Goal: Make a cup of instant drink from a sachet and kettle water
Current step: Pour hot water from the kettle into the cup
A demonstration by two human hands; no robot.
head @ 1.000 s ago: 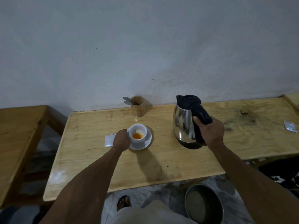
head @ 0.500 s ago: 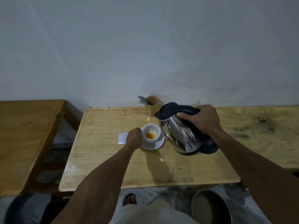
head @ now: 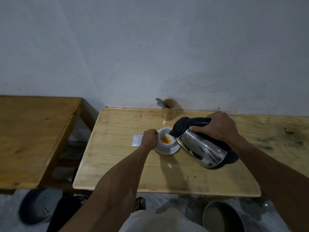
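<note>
White cup (head: 164, 139) on saucer (head: 173, 149), mid tabletop (head: 117, 164), orange powder inside. Left hand (head: 149, 139) closed on cup's left side. Right hand (head: 220, 127) clamped around kettle (head: 200, 148) handle; kettle tilted, spout over cup rim, right of cup. White sachet (head: 136, 141) left of cup. Wooden spoon holder (head: 169, 109) behind cup.

The kettle (head: 200, 144) crowds the cup (head: 166, 139) at three o'clock, a hand (head: 149, 138) blocks nine, a wooden holder (head: 169, 109) stands at twelve; six lies bare.
</note>
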